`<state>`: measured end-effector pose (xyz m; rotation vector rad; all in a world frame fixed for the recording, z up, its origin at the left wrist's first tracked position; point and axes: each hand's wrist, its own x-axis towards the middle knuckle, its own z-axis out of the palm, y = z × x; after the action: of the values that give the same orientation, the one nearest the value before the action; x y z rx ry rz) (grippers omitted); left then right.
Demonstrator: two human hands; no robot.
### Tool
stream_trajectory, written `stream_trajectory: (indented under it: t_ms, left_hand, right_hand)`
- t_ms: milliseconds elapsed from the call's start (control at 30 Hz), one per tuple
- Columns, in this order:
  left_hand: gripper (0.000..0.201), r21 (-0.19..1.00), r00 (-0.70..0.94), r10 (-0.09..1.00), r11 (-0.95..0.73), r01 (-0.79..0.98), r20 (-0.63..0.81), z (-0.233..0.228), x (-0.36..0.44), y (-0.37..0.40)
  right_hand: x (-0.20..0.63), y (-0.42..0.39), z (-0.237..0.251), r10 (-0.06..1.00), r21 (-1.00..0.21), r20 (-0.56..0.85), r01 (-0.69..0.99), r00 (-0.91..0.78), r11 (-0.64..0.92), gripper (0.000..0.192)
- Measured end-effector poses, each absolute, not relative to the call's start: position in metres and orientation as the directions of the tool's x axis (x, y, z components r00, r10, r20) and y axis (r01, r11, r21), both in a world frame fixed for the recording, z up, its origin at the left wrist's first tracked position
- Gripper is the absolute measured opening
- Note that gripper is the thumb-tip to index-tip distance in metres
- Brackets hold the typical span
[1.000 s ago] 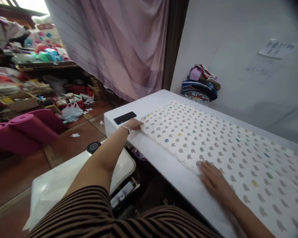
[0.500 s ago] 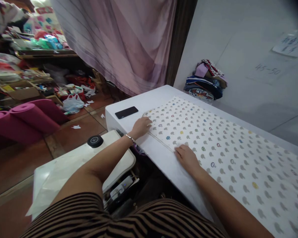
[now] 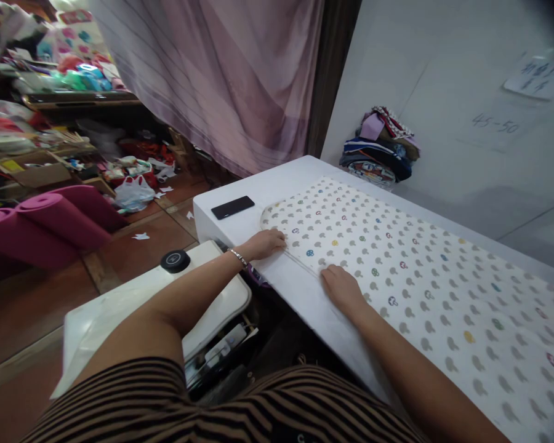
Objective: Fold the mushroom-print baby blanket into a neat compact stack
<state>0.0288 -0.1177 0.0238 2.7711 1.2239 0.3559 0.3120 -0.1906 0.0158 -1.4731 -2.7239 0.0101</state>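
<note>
A printed cloth (image 3: 397, 271) — white with small grey and coloured mushroom shapes — is lying spread flat along the white worktop (image 3: 277, 184), running from its left end away toward the right edge of the view. The left hand (image 3: 268, 243) is resting on the cloth's near edge close to its rounded left corner, fingers stretched forward and lying flat on the fabric; its grip is apart, pressing rather than pinching, and a thin bracelet (image 3: 238, 256) is sitting on the wrist. The right hand (image 3: 341, 289) is lying palm down on the same near edge, a little further right, fingers loosely together and flat, with nothing clamped in its grip. The two hands are near each other, not touching.

A black phone (image 3: 232, 207) is lying on the bare worktop just beyond the cloth's left corner, apart from the left hand. A stack of folded clothes (image 3: 381, 147) is sitting against the pale wall at the far side. Below the worktop's near-left corner, a white surface is carrying a round black disc (image 3: 175, 261). Pink rolls (image 3: 50, 221) are lying on the floor at left — beyond them cluttered shelves, and a mauve curtain (image 3: 226, 80) hanging behind.
</note>
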Motion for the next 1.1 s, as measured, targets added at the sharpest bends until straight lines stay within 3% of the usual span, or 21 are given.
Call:
stream_trajectory:
  t_ms: [200,333,833,1100]
  left_hand:
    - [0.026,-0.014,0.674,0.714,-0.685,0.729,0.19,0.02,0.034,-0.121]
    - [0.026,-0.074,0.671,0.705,-0.675,0.734,0.228,0.016,0.031,-0.125]
    - [0.022,-0.106,0.652,0.711,-0.651,0.752,0.263,0.008,0.022,-0.132]
    - [0.017,-0.018,0.705,0.673,-0.72,0.693,0.222,0.018,0.019,-0.13]
  right_hand:
    - [0.309,-0.193,0.02,0.845,0.004,-0.012,0.845,-0.534,0.534,0.026]
    - [0.307,-0.195,0.019,0.845,0.002,-0.003,0.845,-0.535,0.535,0.027]
    - [0.31,-0.198,0.016,0.831,-0.049,0.007,0.829,-0.557,0.557,0.025]
    - [0.31,-0.198,0.016,0.828,-0.104,0.007,0.823,-0.561,0.559,0.023]
